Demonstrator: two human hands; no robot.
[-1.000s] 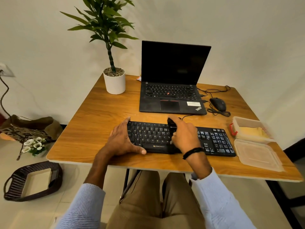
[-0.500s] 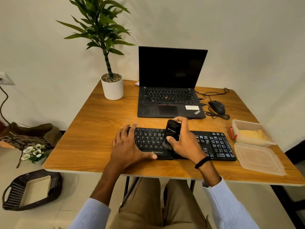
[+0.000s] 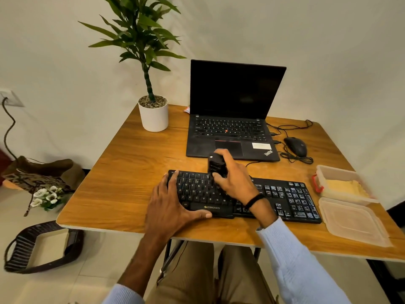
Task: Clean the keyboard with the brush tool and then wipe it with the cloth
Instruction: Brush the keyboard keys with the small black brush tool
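A wooden table [image 3: 131, 172] holds a potted plant [image 3: 153, 115] at back left, an open ThinkPad laptop [image 3: 230, 128], a wired black mouse [image 3: 295, 147], and a plastic container [image 3: 341, 172] with its lid [image 3: 350, 220] just beside it.

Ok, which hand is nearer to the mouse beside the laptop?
Right. The right hand, gripping the brush tool over the keyboard, is left of the mouse and closer to the person; the left hand rests on the keyboard's left end, farther away.

Black keyboard [image 3: 285, 198], white lettering; black brush tool [image 3: 215, 164]; orange-brown wood-grain counter [image 3: 131, 172]. Black laptop [image 3: 230, 132] at 12 o'clock, red trackpoint [image 3: 226, 131]. White pot [image 3: 153, 117] at 11 o'clock, green leaves [image 3: 140, 36]. Yellow cloth [image 3: 346, 187] at 3 o'clock in translucent box [image 3: 328, 171], red clasp [image 3: 315, 183]. Pale blue sleeves [image 3: 291, 260], black wristband [image 3: 254, 200].
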